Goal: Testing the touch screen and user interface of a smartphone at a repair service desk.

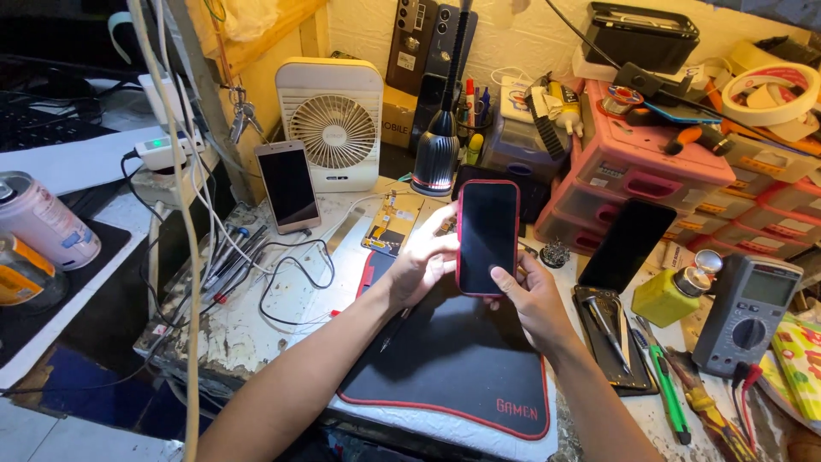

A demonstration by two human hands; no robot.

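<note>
- Two hands hold one dark-screened smartphone in a red case point(487, 237) upright above a black desk mat with red trim point(453, 359).
- Left hand point(421, 263): fingers grasping the phone's left edge.
- Right hand point(532, 299): thumb on the lower right edge, fingers behind.
- Bare mat lies open below the wrists; a white desk fan point(330, 124) and pink plastic drawers point(637, 175) crowd the far edge.
</note>
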